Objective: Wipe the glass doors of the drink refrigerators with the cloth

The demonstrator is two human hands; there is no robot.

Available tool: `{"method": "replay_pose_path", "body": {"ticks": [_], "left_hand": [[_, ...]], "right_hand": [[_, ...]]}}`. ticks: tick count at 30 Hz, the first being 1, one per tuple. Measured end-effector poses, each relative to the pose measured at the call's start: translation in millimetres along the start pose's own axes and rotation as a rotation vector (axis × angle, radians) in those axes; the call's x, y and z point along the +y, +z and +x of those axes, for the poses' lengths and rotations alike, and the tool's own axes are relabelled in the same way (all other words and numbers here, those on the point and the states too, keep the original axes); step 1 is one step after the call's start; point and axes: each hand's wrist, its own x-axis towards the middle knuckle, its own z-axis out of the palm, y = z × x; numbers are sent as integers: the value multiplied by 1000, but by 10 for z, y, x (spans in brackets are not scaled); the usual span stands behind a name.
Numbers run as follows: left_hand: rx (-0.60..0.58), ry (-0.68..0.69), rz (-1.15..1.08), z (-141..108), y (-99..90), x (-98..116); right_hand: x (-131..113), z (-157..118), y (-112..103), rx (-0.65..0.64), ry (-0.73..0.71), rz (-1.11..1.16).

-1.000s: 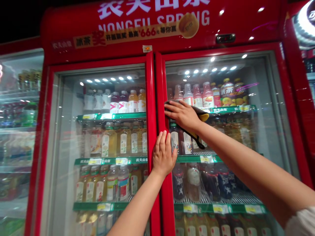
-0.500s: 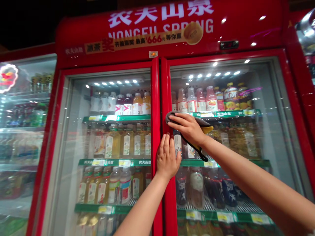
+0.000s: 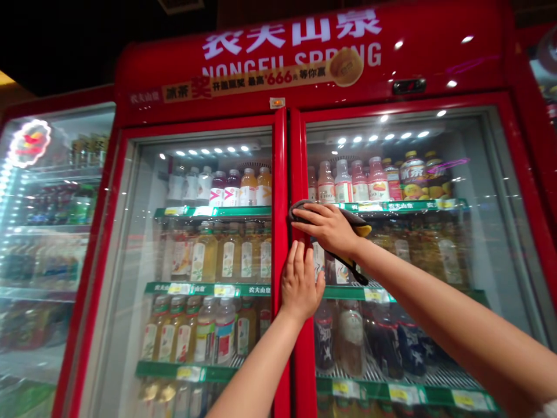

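Observation:
A red drinks cooler (image 3: 296, 168) with two glass doors stands in front of me. My right hand (image 3: 328, 227) presses a grey and yellow cloth (image 3: 359, 223) against the right door's red frame, near the upper shelf's height. Part of the cloth and a dark loop hang out below the palm. Just below and left of it, my left hand (image 3: 301, 281) lies flat on the red frame between the doors, fingers up, holding nothing. Both doors are closed.
Behind the glass, bottles (image 3: 204, 255) line several shelves with green edges (image 3: 213, 212). Another lit cooler (image 3: 52, 232) is at the left, and part of one shows at the far right. A beige promotional strip (image 3: 243, 81) crosses the cooler's top.
The view has shifted slightly, so the cooler appears a little lower and further right. My right hand and the cloth have moved slightly left over the frame. My left hand stays on the frame.

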Motion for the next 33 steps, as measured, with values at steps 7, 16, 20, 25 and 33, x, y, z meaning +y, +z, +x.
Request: {"method": "replay_pose_path", "body": {"ticks": [7,16,20,25,33], "left_hand": [[-11,15,7,32,-51,-7],[-20,18,-10,47,-48,-4],[-12,14,-6,54,-41,-11],[-34,40,-2,87,-77,-42],[-57,113,45,179,-143,-74]], "right_hand": [[284,510,-69,18,211,-66],[-322,-217,131,67,349,-77],[-316,-249,107,17,242,-77],[234,56,-63,25,377,-82],[-135,-543,-47,76,344,-120]]}}
